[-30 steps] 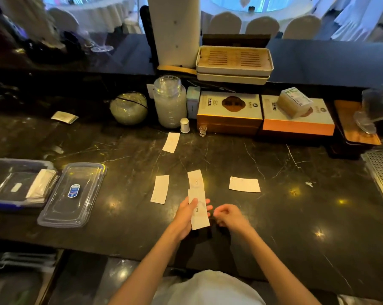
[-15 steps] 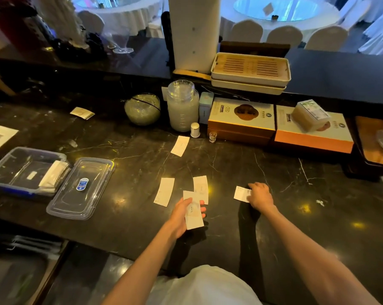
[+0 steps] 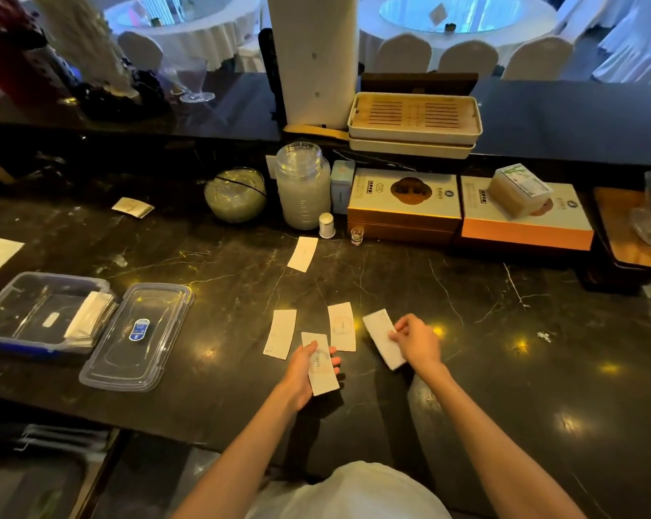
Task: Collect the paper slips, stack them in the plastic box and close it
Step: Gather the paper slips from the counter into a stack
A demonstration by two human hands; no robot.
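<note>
A paper slip marked "love" [image 3: 320, 365] is pinched in the left hand [image 3: 302, 372], and a blank slip [image 3: 383, 339] is gripped by the right hand [image 3: 415, 340], both near the surface's front edge. Three more slips [image 3: 341, 327] are spread flat on the surface [image 3: 503, 350] beyond the hands, while the open plastic box [image 3: 35, 312], with slips stacked inside, and its lid [image 3: 138, 337] are set by the left edge.

Far across my dark marble surface [image 3: 466, 331] stand a plastic jar [image 3: 303, 187], a round glass bowl [image 3: 236, 194], two orange-sided gift boxes [image 3: 404, 204] and stacked slatted trays [image 3: 413, 119].

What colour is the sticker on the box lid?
Blue and white, on the clear lid; sticker shows in the head view.
</note>
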